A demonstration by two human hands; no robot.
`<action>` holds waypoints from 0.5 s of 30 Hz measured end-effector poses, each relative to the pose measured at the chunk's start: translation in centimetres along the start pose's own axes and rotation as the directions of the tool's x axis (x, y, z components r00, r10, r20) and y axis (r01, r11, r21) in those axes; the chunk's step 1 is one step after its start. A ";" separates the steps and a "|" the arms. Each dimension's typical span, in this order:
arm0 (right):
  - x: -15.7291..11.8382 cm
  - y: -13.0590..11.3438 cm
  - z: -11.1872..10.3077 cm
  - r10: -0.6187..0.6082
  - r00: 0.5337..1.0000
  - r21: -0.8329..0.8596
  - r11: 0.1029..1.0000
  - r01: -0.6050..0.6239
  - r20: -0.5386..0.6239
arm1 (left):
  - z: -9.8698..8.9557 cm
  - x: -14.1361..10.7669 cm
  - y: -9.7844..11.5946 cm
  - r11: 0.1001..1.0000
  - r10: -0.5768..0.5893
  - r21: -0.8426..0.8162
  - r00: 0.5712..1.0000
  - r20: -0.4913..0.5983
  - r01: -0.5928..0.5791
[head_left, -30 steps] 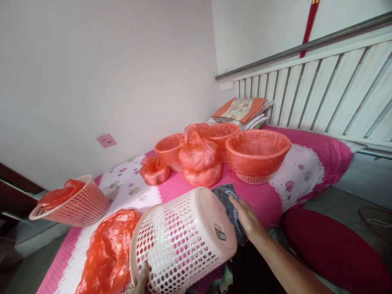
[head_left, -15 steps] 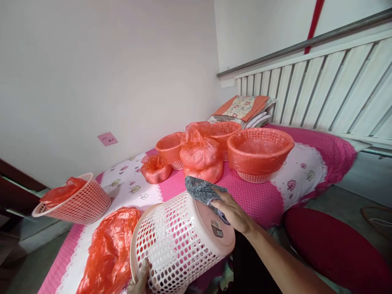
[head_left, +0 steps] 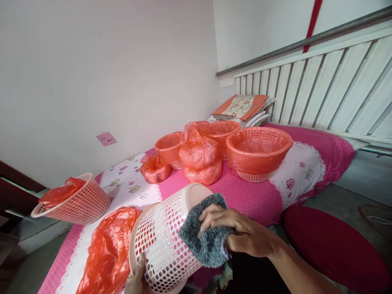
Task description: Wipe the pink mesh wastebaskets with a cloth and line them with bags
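A pale pink perforated plastic basket [head_left: 167,241] lies tilted on its side in front of me, its base toward the right. My left hand [head_left: 136,277] grips its rim at the lower left, thumb on the outer wall and the other fingers mostly hidden. With my right hand [head_left: 235,230] I press a grey fuzzy cloth [head_left: 205,234] against the basket's side near the base edge, fingers bent over it. Just left of the basket a crumpled red plastic bag [head_left: 112,249] is spread on the bed.
Another pink basket [head_left: 88,202] holding a red bag stands at the left. Toward the wall are a red-lined basket [head_left: 260,157], further lined baskets, and stacked knotted red bags [head_left: 202,157]. A dark red round stool [head_left: 330,253] is at the right, beside the bed.
My right hand has moved the cloth from the basket's base down and over onto its side wall. The left hand keeps hold of the rim, and the basket has barely shifted.
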State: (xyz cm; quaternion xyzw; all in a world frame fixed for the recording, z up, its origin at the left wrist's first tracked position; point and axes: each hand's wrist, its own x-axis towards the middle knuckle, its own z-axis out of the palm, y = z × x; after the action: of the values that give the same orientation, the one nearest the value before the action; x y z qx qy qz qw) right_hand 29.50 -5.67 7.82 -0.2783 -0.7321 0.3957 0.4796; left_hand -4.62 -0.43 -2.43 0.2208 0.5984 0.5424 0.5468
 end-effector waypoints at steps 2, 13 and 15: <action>-0.6 -0.2 0.4 0.011 1.000 -0.055 0.998 -0.010 0.023 | 0.0 0.2 0.2 0.993 -0.073 -0.094 0.996 0.044 0.077; -3.9 2.6 -0.2 0.149 0.985 -0.333 0.928 -0.168 -0.081 | -0.6 0.9 0.2 0.989 -0.020 -0.143 0.996 0.090 0.032; -4.2 3.9 -1.0 0.204 0.956 -0.383 0.882 -0.273 -0.212 | -0.8 1.0 0.1 0.989 -0.035 -0.142 0.996 0.087 0.047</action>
State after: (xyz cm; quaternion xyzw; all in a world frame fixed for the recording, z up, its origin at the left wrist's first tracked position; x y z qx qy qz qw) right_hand 32.11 -6.58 2.67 -0.4924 -0.7160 0.2658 0.4174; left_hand -5.65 0.18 -2.93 0.1911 0.5382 0.5631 0.5973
